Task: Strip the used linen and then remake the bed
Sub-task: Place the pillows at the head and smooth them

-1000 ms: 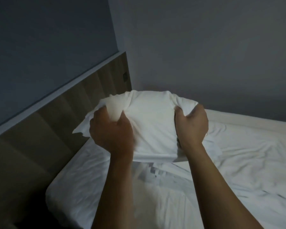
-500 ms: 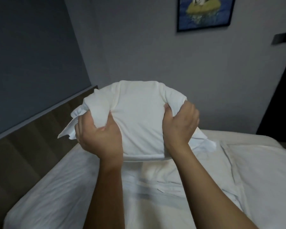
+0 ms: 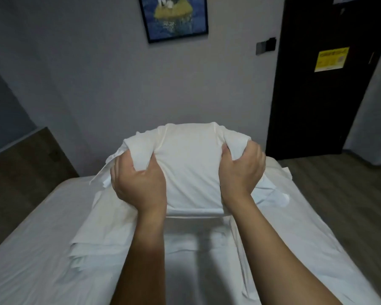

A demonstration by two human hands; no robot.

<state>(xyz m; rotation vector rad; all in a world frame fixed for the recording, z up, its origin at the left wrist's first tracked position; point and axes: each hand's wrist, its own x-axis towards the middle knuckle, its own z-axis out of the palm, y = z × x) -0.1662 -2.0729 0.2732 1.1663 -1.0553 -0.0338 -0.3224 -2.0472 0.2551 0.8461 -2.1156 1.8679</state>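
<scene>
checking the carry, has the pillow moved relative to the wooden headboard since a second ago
Yes. The pillow, gripped by left hand and right hand, has swung right, away from the wooden headboard and toward the dark door.

the yellow notice [image 3: 331,59] on the dark door [image 3: 317,89] carries print too small to read.

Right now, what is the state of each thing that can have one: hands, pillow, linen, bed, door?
Left hand: grips the pillow's left side.
Right hand: grips the pillow's right side.
Pillow: held up above the bed, cloth bunched under both hands.
Loose linen: lying crumpled on the bed, not spread.
Bed: covered in a wrinkled white sheet.
Door: shut, as far as visible.
</scene>
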